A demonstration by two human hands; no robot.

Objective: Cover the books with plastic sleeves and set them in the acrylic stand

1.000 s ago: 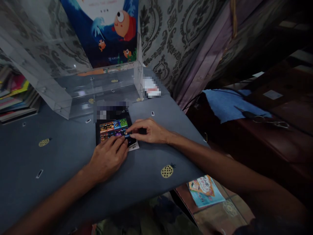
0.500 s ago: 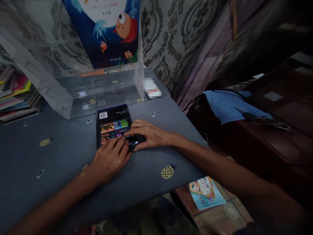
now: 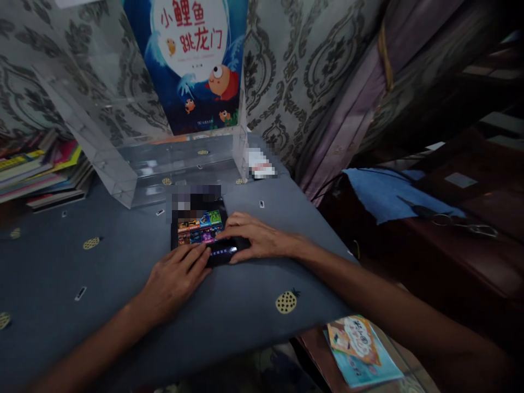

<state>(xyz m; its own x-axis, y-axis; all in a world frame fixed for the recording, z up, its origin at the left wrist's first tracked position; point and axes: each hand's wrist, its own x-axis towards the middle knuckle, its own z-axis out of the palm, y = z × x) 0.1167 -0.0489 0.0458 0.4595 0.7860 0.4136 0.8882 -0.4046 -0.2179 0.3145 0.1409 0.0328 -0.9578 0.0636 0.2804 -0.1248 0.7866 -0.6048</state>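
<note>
Red Chinese characters reading 小鲤鱼跳龙门 stand on the white patch of a blue picture book's cover (image 3: 192, 60) propped upright inside a clear acrylic stand (image 3: 123, 158), while print on the dark book (image 3: 196, 218) and the floor booklet (image 3: 360, 349) cannot be read.

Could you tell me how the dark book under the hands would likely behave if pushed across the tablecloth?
The dark book lies flat and thin, so it probably slides, not tips. Its glossy cover may slip under the left hand. The tablecloth might bunch.
</note>
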